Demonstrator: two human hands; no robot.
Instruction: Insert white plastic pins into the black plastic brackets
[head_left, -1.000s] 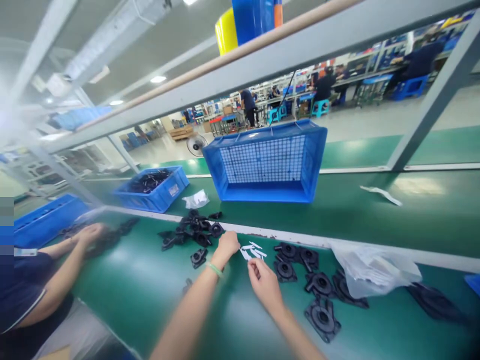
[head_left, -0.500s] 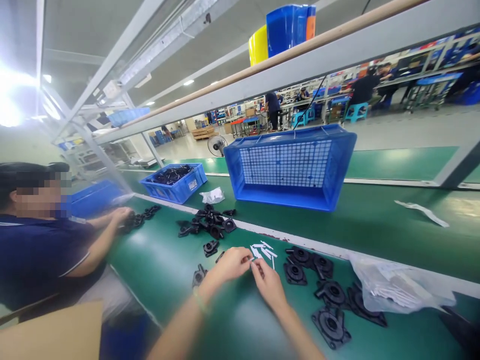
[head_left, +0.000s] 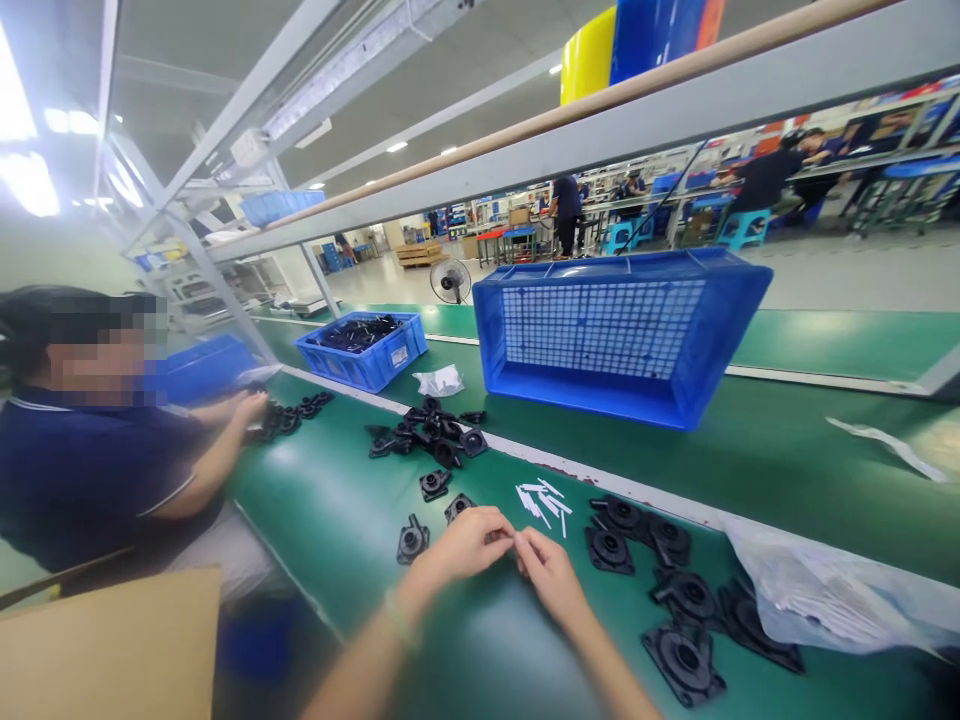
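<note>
My left hand point(head_left: 474, 543) and my right hand point(head_left: 546, 568) meet at the fingertips above the green bench, both pinched closed. Whatever they pinch between them is hidden or too small to make out. Just beyond them lies a loose pile of thin white strips point(head_left: 541, 502). Black plastic housings with a short spout point(head_left: 413, 540) rest left of my left hand, one partly behind it. More black housings point(head_left: 684, 662), larger and flanged, are spread to the right of my right hand.
Farther left is a heap of black parts point(head_left: 431, 435). Behind stand a blue crate of black parts point(head_left: 364, 350) and a tipped blue basket point(head_left: 615, 335). A clear bag of white pieces point(head_left: 832, 595) lies at right. A co-worker point(head_left: 90, 450) sits at left beside a cardboard box point(head_left: 112, 650).
My joined hands have come away from the white strips, a little nearer to me. The whole view has shifted, so the bench things appear farther right.
</note>
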